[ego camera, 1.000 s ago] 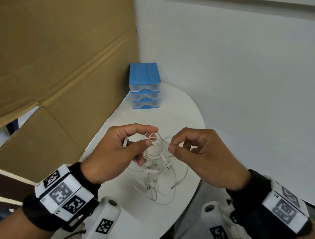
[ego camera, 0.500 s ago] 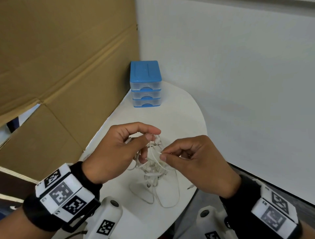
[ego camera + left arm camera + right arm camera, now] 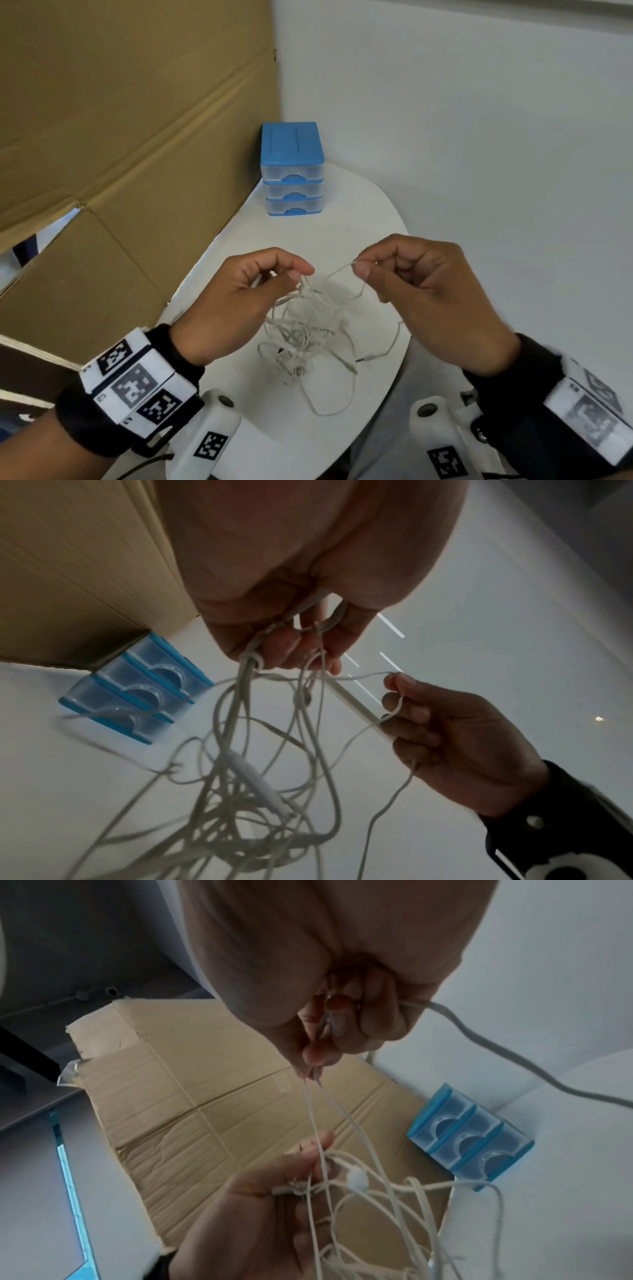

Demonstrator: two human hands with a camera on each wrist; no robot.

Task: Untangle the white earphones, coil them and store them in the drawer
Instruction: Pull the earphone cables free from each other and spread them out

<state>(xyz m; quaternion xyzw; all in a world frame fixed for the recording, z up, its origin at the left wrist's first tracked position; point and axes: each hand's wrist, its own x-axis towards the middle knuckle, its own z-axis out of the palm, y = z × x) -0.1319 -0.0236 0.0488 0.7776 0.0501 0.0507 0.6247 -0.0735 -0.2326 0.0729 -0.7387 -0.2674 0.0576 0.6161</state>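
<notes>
My left hand [image 3: 239, 301] pinches the white earphones [image 3: 305, 339] at the top of the knot, thumb and forefinger closed on several strands; my right hand [image 3: 421, 291] pinches one loop of cord drawn off rightward, its other fingers curled in; the tangle hangs between both hands, long axis roughly vertical, lower loops trailing onto the white table [image 3: 342, 219] near me; the jack plug [image 3: 359, 359] lies on the table, tip pointing left; the blue drawer unit [image 3: 291, 171] stands at the far edge, drawers closed, beside the cardboard [image 3: 120, 137].
</notes>
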